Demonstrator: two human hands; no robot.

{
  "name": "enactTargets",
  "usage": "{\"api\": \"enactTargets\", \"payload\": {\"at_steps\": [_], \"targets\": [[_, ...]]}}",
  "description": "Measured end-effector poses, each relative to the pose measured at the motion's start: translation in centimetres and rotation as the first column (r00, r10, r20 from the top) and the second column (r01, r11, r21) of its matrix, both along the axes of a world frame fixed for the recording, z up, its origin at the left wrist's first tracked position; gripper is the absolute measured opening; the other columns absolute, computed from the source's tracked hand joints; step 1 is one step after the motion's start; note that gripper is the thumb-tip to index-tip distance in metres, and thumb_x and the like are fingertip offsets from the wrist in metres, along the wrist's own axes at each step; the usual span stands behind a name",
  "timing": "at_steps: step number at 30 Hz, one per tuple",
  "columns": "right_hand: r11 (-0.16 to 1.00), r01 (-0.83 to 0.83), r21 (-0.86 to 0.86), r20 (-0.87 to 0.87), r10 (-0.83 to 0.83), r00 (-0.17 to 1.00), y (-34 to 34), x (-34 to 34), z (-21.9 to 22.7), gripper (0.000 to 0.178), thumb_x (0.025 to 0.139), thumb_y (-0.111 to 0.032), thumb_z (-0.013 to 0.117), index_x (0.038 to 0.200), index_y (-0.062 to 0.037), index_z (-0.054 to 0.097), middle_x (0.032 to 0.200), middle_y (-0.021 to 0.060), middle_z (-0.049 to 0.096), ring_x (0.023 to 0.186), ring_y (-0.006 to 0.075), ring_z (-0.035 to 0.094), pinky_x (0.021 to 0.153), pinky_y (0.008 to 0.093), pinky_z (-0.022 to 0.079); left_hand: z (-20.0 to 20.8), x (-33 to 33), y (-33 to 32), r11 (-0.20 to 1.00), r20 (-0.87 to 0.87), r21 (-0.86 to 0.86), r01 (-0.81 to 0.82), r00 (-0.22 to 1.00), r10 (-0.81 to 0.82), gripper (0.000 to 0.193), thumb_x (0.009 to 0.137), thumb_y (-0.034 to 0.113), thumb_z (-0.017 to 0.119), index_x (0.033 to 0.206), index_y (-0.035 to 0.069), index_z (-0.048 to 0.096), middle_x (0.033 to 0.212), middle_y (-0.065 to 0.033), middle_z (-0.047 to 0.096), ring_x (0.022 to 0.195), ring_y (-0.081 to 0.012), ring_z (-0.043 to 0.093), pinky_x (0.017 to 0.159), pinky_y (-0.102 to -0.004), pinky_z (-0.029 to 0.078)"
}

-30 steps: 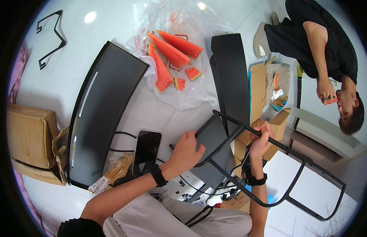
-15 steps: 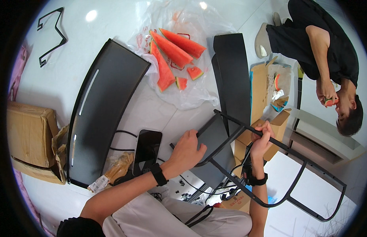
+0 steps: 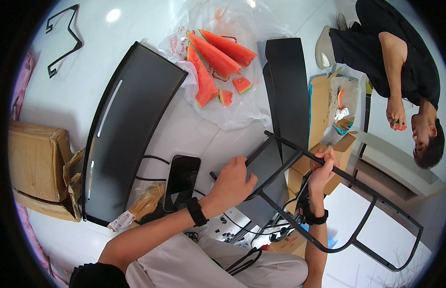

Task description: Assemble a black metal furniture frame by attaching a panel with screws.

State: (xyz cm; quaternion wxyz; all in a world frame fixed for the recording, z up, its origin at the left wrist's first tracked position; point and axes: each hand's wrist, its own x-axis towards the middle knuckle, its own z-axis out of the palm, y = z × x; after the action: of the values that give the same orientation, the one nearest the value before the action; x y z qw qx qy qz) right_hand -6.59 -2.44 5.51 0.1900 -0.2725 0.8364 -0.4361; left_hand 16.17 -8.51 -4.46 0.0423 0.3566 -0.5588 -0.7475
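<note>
A black tubular metal frame (image 3: pixel 280 175) slants across in front of me, out to the lower right. My right hand (image 3: pixel 324 165) is wrapped round its upper long bar. At the frame's near-left end, my left hand (image 3: pixel 232 180) lies back up, fingers curled down over a bar that it mostly hides, thumb standing apart. Beneath the frame is a flat dark grey panel (image 3: pixel 267 173). Left of my left hand, a black phone (image 3: pixel 183 177) lies beside a brown-wrapped packet (image 3: pixel 148 200).
Large curved black panels (image 3: pixel 132 120) (image 3: pixel 288 91) flank watermelon slices (image 3: pixel 214 55) on a plastic bag (image 3: pixel 232 117). Cardboard boxes stand left (image 3: pixel 38 161) and right (image 3: pixel 318 108). A bent black rod (image 3: pixel 72 36) lies far left. At right, a person (image 3: pixel 400 53) holds watermelon.
The view has shifted slightly, while both hands keep their places on the frame. The other person's hand with the watermelon has moved down from the mouth.
</note>
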Motion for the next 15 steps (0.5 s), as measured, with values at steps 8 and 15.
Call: {"api": "enactTargets", "payload": {"at_steps": [8, 15], "targets": [[1.0, -0.021, -0.016, -0.018, 0.02, 1.0, -0.08, -0.08, -0.02, 0.022, 0.089, -0.015, 0.039, 0.07, -0.0057, 0.04, 0.065, 0.0031, 0.044, 0.048, 0.0055, 0.031, 0.043, 0.0226, 0.021, -0.04, -0.04, -0.02, 1.0, 0.007, 0.013, 0.007, 1.0, -0.007, 0.048, 0.089, 0.02, 0.059, 0.123, -0.011, 0.046, 0.116, -0.0325, 0.056, 0.107, -0.0474, 0.057, 0.093, -0.0486, 0.046], [0.999, -0.034, -0.032, -0.003, 0.034, 0.999, 0.0, -0.31, -0.13, 0.023, 0.09, -0.015, 0.039, 0.07, -0.0051, 0.041, 0.065, 0.004, 0.045, 0.047, 0.0059, 0.03, 0.042, 0.0231, 0.021, -0.58, 0.01, 0.26, 1.0, -0.007, -0.025, -0.007, 1.0, 0.007, 0.048, 0.089, 0.019, 0.06, 0.123, -0.012, 0.046, 0.114, -0.0328, 0.057, 0.106, -0.0472, 0.057, 0.092, -0.049, 0.047]]}}
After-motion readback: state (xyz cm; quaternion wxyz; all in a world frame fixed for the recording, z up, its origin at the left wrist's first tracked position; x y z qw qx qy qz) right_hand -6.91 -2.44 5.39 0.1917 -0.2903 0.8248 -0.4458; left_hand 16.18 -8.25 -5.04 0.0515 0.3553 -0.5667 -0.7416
